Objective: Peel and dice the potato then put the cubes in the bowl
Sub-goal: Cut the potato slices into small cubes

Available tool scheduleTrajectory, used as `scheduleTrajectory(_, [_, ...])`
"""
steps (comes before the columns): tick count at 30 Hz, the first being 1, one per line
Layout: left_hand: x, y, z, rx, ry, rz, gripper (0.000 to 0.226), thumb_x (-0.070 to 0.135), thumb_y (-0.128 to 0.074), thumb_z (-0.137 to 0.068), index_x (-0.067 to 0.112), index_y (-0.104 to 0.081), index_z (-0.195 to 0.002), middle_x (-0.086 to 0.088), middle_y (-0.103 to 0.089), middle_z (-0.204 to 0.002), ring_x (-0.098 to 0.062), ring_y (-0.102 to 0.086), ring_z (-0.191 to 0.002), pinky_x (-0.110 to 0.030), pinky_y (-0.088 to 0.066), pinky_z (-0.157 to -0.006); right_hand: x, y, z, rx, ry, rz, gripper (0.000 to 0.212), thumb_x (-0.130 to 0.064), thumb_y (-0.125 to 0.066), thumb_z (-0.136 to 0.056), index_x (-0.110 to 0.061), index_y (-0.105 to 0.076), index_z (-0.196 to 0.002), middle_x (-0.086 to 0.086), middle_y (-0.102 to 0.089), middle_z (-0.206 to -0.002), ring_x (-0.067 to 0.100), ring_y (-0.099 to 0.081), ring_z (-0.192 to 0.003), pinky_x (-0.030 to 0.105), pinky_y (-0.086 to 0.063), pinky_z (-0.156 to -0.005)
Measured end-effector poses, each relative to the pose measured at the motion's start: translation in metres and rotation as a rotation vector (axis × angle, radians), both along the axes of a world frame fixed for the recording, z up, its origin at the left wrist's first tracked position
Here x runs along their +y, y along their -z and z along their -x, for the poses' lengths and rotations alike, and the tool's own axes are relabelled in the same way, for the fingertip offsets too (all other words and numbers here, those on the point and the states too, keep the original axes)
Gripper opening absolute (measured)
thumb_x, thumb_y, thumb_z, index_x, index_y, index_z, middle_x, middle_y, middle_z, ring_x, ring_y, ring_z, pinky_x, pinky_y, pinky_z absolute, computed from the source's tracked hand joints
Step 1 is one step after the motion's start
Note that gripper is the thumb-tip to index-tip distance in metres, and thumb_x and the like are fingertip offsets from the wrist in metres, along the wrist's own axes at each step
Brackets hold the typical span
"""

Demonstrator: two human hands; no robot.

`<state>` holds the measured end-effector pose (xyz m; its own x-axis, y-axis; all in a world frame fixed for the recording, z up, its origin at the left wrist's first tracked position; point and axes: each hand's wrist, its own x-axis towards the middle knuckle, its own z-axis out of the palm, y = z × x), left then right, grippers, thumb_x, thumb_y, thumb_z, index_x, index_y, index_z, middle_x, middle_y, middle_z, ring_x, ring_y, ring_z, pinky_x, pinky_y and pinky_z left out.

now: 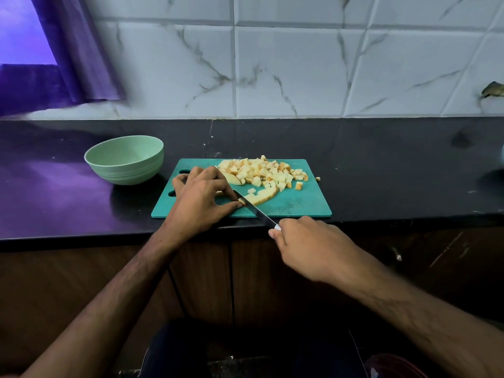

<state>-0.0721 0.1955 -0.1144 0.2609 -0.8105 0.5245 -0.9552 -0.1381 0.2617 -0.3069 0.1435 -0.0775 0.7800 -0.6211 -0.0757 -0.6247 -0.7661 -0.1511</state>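
Note:
A teal cutting board (pixel 294 205) lies on the black counter with a pile of several pale potato cubes (pixel 263 171) at its far side. A row of potato strips (pixel 261 196) lies near the board's middle. My left hand (pixel 201 197) pinches the left end of that row with thumb and fingertips. My right hand (pixel 308 246) grips the handle of a knife (pixel 256 211), whose blade angles up-left across the strips beside my left fingertips. A larger uncut potato piece (pixel 231 178) sits just beyond my left hand. The pale green bowl (pixel 125 159) stands to the left of the board and looks empty.
The counter's front edge (pixel 81 236) runs just below the board, with brown cabinet doors underneath. A marble-tiled wall backs the counter. A purple curtain (pixel 81 50) hangs at the far left. One stray cube (pixel 317 178) lies off the board's right edge.

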Motion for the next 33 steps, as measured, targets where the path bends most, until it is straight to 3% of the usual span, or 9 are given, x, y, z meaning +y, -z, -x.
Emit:
scheduleTrajectory(2, [0.000,0.000,0.000,-0.004,-0.012,-0.003,0.019,0.056,-0.076,-0.080,0.039,-0.076,-0.090,0.020,-0.050,-0.103,-0.005,-0.038,-0.107,-0.036,-0.019,-0.092,-0.004,-0.003,-0.003,0.026,0.002,-0.004,0.036,-0.047,-0.029,-0.109,-0.023,-0.053,-0.096,-0.003,-0.060,-0.087,0.010,-0.061,-0.073,0.032,-0.052,-0.065])
scheduleTrajectory(6, [0.003,0.001,0.002,-0.047,-0.010,0.000,0.021,0.059,-0.072,-0.082,0.041,-0.072,-0.092,0.020,-0.050,-0.104,-0.007,-0.039,-0.108,-0.036,-0.017,-0.091,-0.023,-0.026,0.011,-0.005,0.048,-0.274,0.043,-0.051,-0.029,-0.108,-0.019,-0.053,-0.091,0.003,-0.058,-0.084,0.009,-0.056,-0.050,0.021,-0.046,-0.043])
scheduleTrajectory(9, [0.007,0.004,-0.006,-0.075,0.002,0.033,0.022,0.061,-0.063,-0.088,0.041,-0.066,-0.096,0.020,-0.051,-0.104,-0.005,-0.041,-0.106,-0.035,-0.017,-0.092,-0.033,-0.041,0.030,-0.051,0.033,-0.231,0.046,-0.051,-0.029,-0.107,-0.017,-0.055,-0.090,0.002,-0.058,-0.078,0.007,-0.052,-0.045,0.020,-0.045,-0.044])
scheduleTrajectory(13, [0.011,0.002,-0.027,-0.042,-0.047,0.082,0.011,0.043,-0.060,-0.099,0.037,-0.062,-0.108,0.020,-0.055,-0.109,-0.007,-0.047,-0.108,-0.040,-0.022,-0.094,-0.036,-0.040,0.041,0.020,-0.045,-0.098,0.046,-0.057,-0.028,-0.105,-0.025,-0.054,-0.085,-0.004,-0.058,-0.080,0.008,-0.056,-0.069,0.028,-0.044,-0.063])
scheduleTrajectory(16, [0.012,0.001,-0.041,-0.080,-0.060,-0.005,0.021,0.041,-0.062,-0.097,0.038,-0.061,-0.118,0.021,-0.056,-0.115,-0.008,-0.050,-0.114,-0.039,-0.022,-0.090,-0.028,-0.029,0.033,0.134,-0.142,0.044,0.043,-0.059,-0.024,-0.105,-0.030,-0.046,-0.083,-0.009,-0.055,-0.081,0.005,-0.053,-0.072,0.026,-0.041,-0.063])
scheduleTrajectory(23, [0.010,-0.002,-0.058,-0.129,-0.022,-0.163,0.027,0.044,-0.060,-0.098,0.040,-0.064,-0.124,0.017,-0.056,-0.123,-0.008,-0.048,-0.118,-0.037,-0.018,-0.086,-0.066,-0.009,0.014,0.151,-0.179,0.262,0.036,-0.057,-0.020,-0.106,-0.032,-0.043,-0.093,-0.011,-0.051,-0.079,0.004,-0.051,-0.067,0.022,-0.039,-0.059])
scheduleTrajectory(26, [0.004,-0.008,-0.064,-0.091,-0.011,-0.248,0.029,0.046,-0.059,-0.098,0.042,-0.063,-0.127,0.020,-0.051,-0.123,-0.005,-0.044,-0.123,-0.037,-0.017,-0.089,-0.087,-0.014,0.013,0.177,-0.159,0.270,0.032,-0.055,-0.022,-0.107,-0.034,-0.040,-0.092,-0.012,-0.049,-0.079,0.002,-0.049,-0.068,0.019,-0.033,-0.055])
scheduleTrajectory(33, [-0.011,-0.018,-0.057,-0.050,0.200,-0.307,0.022,0.053,-0.068,-0.091,0.047,-0.065,-0.112,0.020,-0.055,-0.112,0.000,-0.048,-0.118,-0.035,-0.017,-0.085,-0.108,-0.014,0.008,0.103,-0.096,0.120,0.037,-0.054,-0.024,-0.107,-0.030,-0.049,-0.093,-0.008,-0.053,-0.083,0.006,-0.052,-0.076,0.026,-0.038,-0.060])
